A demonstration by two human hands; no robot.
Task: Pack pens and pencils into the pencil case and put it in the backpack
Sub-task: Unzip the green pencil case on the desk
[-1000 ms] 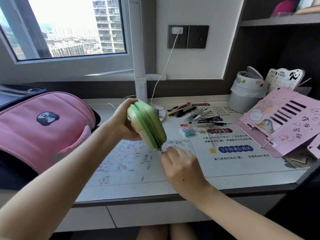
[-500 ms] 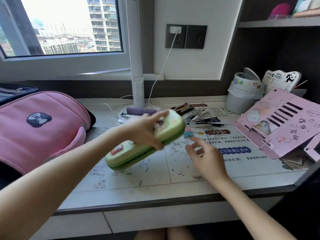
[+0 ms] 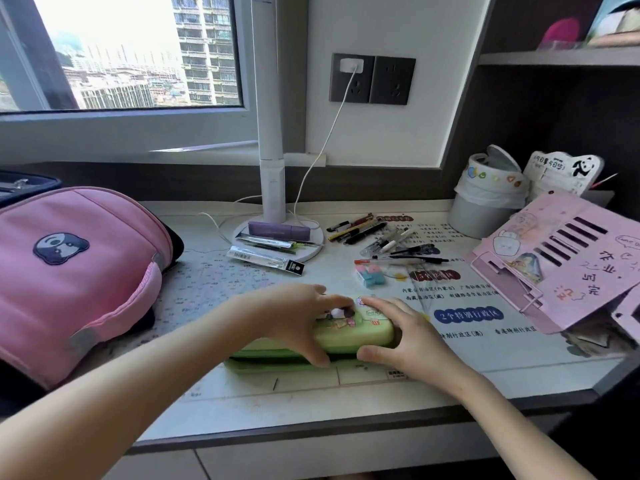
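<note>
Hands meet on the green pencil case, which lies flat on the desk, likely steadied for opening. The left hand spreads over its lid, thumb at the front seam; the right hand cups its right end. Its inside is hidden. Pens lie loose behind; the pink backpack waits left.

Bright daylight entering through window, sky there blowing out white. Desk right of window evenly lit; soft shadows pooling under hands. Shelf alcove far right of window staying dim. Wide-angle bending edges; slight softness overall.
</note>
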